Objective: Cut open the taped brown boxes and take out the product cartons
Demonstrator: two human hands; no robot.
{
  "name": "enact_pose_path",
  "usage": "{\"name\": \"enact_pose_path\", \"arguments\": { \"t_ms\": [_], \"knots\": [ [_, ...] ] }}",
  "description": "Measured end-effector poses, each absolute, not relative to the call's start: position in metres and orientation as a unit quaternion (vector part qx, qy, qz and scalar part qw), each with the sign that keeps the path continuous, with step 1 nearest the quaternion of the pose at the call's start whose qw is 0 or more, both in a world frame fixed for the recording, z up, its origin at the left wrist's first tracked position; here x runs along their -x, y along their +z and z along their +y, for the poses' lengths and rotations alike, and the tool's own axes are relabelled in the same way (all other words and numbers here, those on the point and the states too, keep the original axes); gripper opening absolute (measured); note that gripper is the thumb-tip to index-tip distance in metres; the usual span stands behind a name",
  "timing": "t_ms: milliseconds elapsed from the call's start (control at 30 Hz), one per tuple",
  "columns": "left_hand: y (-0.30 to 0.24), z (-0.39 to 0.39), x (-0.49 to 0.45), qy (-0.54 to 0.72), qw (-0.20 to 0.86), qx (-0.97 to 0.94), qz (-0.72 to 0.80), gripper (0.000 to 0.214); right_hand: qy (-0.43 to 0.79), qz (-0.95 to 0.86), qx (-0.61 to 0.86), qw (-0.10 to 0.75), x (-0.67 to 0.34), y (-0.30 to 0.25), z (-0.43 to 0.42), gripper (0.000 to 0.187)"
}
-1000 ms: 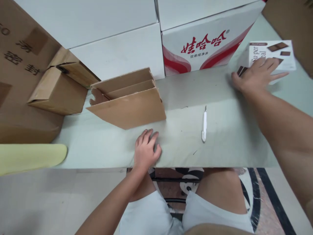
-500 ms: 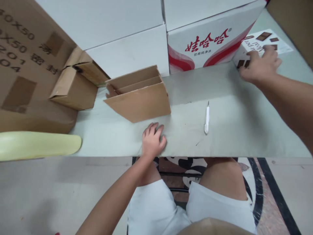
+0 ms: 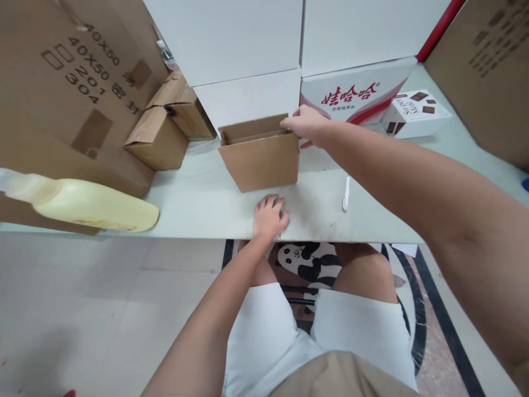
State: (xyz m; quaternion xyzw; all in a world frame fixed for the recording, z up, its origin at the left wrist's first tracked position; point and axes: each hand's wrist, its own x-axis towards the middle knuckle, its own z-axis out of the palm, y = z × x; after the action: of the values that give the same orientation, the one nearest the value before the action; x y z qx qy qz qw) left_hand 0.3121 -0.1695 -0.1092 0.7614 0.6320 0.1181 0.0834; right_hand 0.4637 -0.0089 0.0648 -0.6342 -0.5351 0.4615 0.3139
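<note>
An open-topped brown cardboard box with a slanted left side stands on the table near the white cartons. My right hand is at its upper right corner, thumb and fingers closed on the rim; part of the grip is hidden behind the hand. In front of the box, my left hand rests on the tabletop near the front edge, fingers bent and apart, holding nothing. To the right lies a white craft knife, its upper end covered by my right forearm.
The pale green table holds a yellow bottle lying at left, small brown boxes and a large carton. Stacked white cartons and a red-lettered carton line the back. A white printed box stands right.
My right hand has left the white printed box and moved left to the cardboard box's rim. The view has shifted. My left hand stays on the table.
</note>
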Motion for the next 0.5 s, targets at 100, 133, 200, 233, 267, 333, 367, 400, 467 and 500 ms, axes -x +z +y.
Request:
{"name": "enact_pose_path", "arguments": {
  "t_ms": [100, 133, 200, 233, 267, 333, 367, 400, 467, 500],
  "knots": [
    [-0.108, -0.170, -0.313, 0.120, 0.090, -0.759, 0.634, 0.045, 0.487, -0.495, 0.664, 0.279, -0.465, 0.058, -0.011, 0.013],
    [-0.107, -0.169, -0.313, 0.118, 0.093, -0.759, 0.633, 0.045, 0.491, -0.482, 0.671, 0.278, -0.471, 0.054, -0.013, 0.012],
    [-0.107, -0.169, -0.313, 0.117, 0.095, -0.761, 0.630, 0.045, 0.501, -0.453, 0.671, 0.305, -0.489, 0.048, -0.021, 0.010],
    [-0.107, -0.169, -0.313, 0.118, 0.094, -0.763, 0.629, 0.045, 0.508, -0.436, 0.666, 0.328, -0.501, 0.045, -0.026, 0.008],
    [-0.108, -0.169, -0.312, 0.120, 0.092, -0.764, 0.628, 0.045, 0.515, -0.418, 0.659, 0.354, -0.514, 0.043, -0.033, 0.008],
    [-0.108, -0.169, -0.311, 0.121, 0.089, -0.767, 0.624, 0.046, 0.507, -0.385, 0.653, 0.410, -0.545, 0.039, -0.050, 0.017],
    [-0.109, -0.169, -0.310, 0.121, 0.088, -0.770, 0.621, 0.047, 0.489, -0.373, 0.660, 0.432, -0.564, 0.037, -0.060, 0.022],
    [-0.109, -0.168, -0.310, 0.120, 0.089, -0.772, 0.618, 0.048, 0.464, -0.360, 0.673, 0.451, -0.585, 0.034, -0.070, 0.025],
    [-0.110, -0.168, -0.309, 0.118, 0.091, -0.774, 0.615, 0.049, 0.394, -0.326, 0.711, 0.482, -0.633, 0.027, -0.093, 0.034],
    [-0.110, -0.168, -0.309, 0.117, 0.093, -0.774, 0.615, 0.049, 0.351, -0.308, 0.732, 0.496, -0.660, 0.022, -0.104, 0.039]
  ]
}}
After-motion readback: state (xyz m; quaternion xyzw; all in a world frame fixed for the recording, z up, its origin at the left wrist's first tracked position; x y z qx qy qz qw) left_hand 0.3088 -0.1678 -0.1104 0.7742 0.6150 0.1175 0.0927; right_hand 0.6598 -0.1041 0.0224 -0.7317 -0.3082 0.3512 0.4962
